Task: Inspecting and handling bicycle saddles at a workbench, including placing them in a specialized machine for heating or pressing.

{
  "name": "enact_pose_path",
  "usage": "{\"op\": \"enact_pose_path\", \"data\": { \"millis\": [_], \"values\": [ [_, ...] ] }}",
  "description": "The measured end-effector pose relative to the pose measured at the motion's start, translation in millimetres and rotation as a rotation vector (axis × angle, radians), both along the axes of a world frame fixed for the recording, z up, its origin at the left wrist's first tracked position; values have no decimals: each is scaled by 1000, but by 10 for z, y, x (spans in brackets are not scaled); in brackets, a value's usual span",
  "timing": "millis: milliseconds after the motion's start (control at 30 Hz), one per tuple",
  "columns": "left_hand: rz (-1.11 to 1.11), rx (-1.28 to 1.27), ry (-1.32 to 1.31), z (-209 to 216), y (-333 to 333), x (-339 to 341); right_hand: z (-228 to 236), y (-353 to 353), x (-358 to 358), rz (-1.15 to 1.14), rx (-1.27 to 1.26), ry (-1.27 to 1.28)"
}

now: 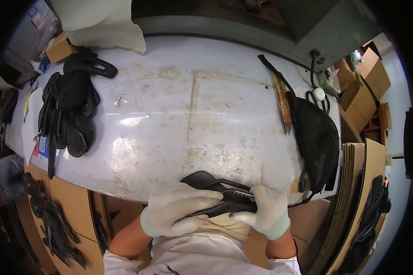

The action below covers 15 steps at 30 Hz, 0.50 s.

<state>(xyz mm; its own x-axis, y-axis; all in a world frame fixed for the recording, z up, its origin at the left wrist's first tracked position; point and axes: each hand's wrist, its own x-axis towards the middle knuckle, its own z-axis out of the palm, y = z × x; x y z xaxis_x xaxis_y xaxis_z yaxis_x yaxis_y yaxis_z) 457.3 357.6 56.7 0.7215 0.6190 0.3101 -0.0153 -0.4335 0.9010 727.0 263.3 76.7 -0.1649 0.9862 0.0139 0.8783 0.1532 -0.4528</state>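
At the table's near edge, both gloved hands hold a black bicycle saddle (234,204), close against my body. My left hand (172,208), in a white glove, has its fingers laid over the saddle's left part. The white-gloved right hand (267,210) grips the other end, thumb on top and fingertips beneath. Between the hands a dark rail with white tick marks (243,193) is visible. A rounded black end sticks up beyond the left fingers. My palms hide parts of the saddle.
A pile of black saddles (73,98) lies on the white table (160,137) at left. At right are a black mesh bag-like item (317,142) and a stained, slender tool (282,103). Cardboard boxes (365,80) stand far right; more black pieces (53,220) rest on cardboard lower left.
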Motion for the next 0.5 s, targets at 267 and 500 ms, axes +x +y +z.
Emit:
{"op": "enact_pose_path", "data": {
  "millis": [267,500],
  "values": [
    [12,-557,-313,-180,-286,-18,-154,-23,-123,-207,-476,1051],
    [-126,-711,-520,-27,-561,314,-334,-6,-201,-13,-732,1128]
  ]
}}
